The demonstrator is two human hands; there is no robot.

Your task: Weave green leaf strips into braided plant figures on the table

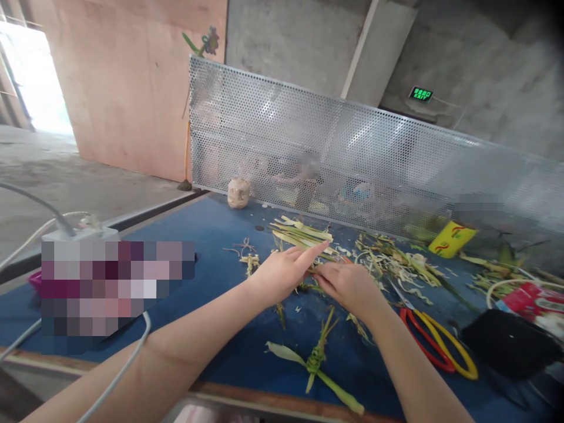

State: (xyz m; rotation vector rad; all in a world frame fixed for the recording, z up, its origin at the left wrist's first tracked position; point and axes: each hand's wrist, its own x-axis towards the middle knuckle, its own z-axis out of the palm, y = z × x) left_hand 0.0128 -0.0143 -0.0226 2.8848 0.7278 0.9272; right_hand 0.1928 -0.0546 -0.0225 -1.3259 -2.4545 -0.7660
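My left hand (284,271) and my right hand (348,288) meet over the middle of the blue table. Between them, mostly covered by the fingers, is a small piece of green leaf strips (304,288). The fingers of my right hand are curled in on it. One digit of my left hand reaches toward the right; its other fingers close in around the piece. Closer to me lies a knotted figure of woven green leaf (315,359), with a pale leaf end and a thick stalk sticking out. Just beyond my hands is a bundle of cut leaf stalks (299,232).
Scissors (434,341) with red and yellow handles lie right of my right arm, beside a black pouch (511,343). Leaf scraps (396,258) and a yellow packet (452,238) sit behind. A perforated metal screen (282,129) edges the table's far side. A white cable (127,358) crosses my left forearm.
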